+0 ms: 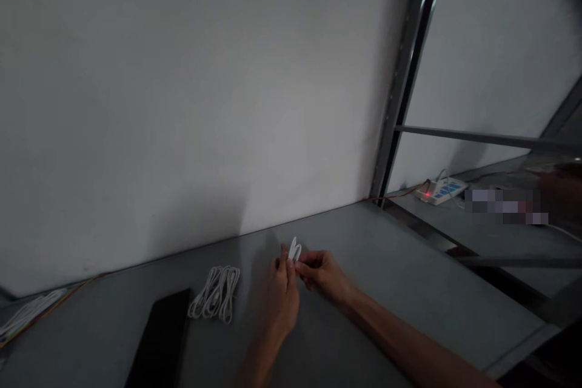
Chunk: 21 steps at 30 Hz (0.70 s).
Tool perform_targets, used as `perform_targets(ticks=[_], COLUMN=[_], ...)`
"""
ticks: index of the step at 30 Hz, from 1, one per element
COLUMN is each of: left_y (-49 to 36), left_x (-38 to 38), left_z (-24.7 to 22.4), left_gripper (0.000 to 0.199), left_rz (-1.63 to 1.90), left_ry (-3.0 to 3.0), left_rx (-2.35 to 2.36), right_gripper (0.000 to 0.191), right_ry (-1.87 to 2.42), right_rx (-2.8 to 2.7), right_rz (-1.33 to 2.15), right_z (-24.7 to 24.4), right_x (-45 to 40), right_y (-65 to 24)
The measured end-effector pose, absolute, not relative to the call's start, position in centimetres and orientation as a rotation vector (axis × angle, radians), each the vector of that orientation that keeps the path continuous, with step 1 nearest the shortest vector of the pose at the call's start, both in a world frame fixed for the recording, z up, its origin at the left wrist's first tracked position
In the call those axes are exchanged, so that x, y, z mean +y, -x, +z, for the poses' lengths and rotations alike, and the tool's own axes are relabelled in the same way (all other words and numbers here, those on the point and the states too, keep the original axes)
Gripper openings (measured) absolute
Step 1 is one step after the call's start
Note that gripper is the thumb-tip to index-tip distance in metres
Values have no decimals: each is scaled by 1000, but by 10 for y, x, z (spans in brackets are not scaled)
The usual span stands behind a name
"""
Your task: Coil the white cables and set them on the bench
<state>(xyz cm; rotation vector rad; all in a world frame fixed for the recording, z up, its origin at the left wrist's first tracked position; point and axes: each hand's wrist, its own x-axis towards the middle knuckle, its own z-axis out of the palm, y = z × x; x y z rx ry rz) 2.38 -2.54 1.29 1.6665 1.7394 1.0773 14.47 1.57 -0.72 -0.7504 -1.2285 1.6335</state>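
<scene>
A white cable (294, 248) folded into a small bundle is held above the grey shelf, its loops sticking up between my hands. My left hand (282, 297) is closed around the lower part of the bundle. From the right, my right hand (325, 276) pinches at the side of the same cable, thumb and fingertips together; what exactly lies between those fingertips is too small to make out. Left of my hands, several coiled white cables (216, 292) lie on the shelf. Beside them is a flat black object (161, 339), partly cut off by the lower edge.
The grey shelf (373, 254) meets a white wall (204, 73). More white cables (31, 312) lie at the far left. A metal upright (404, 73) stands at the right; beyond it, a power strip (441, 191) with a red light sits on another shelf.
</scene>
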Motion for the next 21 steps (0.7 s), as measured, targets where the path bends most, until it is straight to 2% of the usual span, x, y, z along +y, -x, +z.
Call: perform_targets(ticks=[5,9,14,21], left_y=[-29,-24,-14,-6], left_x=[-31,-25,-15,-19], left_z=[17,18,15,21], left_gripper=[57,53,45,46], left_rz=[1070,1119,1162,1129], left_ry=[-1675,-1583,-1246,-888], left_rx=[1610,1489,1258,1014], right_gripper=[35,37,41,41], right_ry=[793,786,799,796], right_rx=[-1110,-1087,-1090,-1177], right_rz=[1622,1622,1611,1581], right_z=[-12,-16,-18,-17], right_x=[18,19,21,19], right_y=[-143,-142,-142,-142])
